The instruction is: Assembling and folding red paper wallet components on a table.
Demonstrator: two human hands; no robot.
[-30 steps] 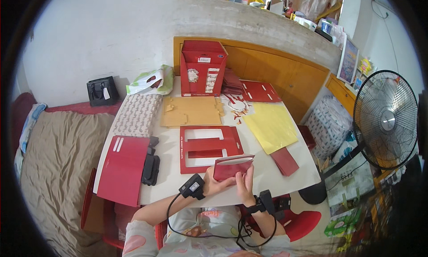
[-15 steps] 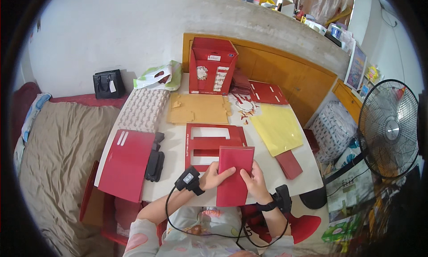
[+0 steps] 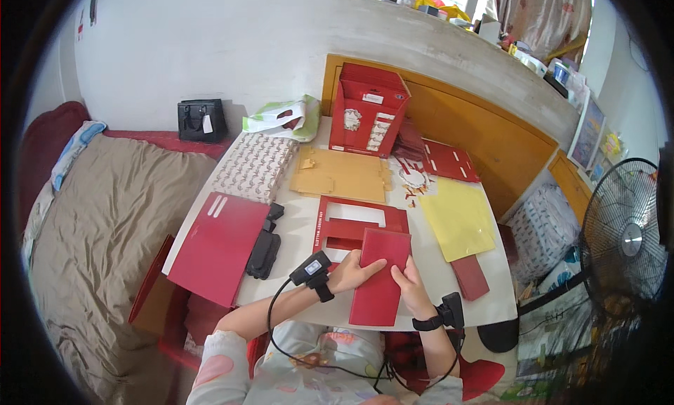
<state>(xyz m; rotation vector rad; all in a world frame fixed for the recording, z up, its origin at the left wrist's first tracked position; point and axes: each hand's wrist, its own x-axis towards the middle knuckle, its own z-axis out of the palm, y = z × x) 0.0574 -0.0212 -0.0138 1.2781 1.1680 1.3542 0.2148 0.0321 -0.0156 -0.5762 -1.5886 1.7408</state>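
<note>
My left hand [image 3: 353, 271] and my right hand [image 3: 413, 288] grip the two sides of a red envelope stack [image 3: 379, 303] held upright, thumbs on its near face. Fingers behind it are hidden. It hangs over the near table edge, in front of a flat red card sleeve [image 3: 351, 231] with two cut-out windows, and covers that sleeve's lower right corner. Off to the right, more red envelopes [image 3: 472, 279] lie by a yellow sheet [image 3: 458, 219]. A large red card sheet [image 3: 217, 249] rests at the left, beside several black objects [image 3: 264, 256].
Brown cardboard pieces [image 3: 340, 177] and a patterned stack [image 3: 254, 168] lie farther back. Behind them stand a tall red display box [image 3: 366, 117] and a white-green plastic bag [image 3: 305, 121]. A black fan [image 3: 628, 236] is at the right, a bed [image 3: 119, 215] at the left.
The whole view has shifted, so the table and its things sit farther right in the picture. Both hands keep the same hold on the red envelope stack.
</note>
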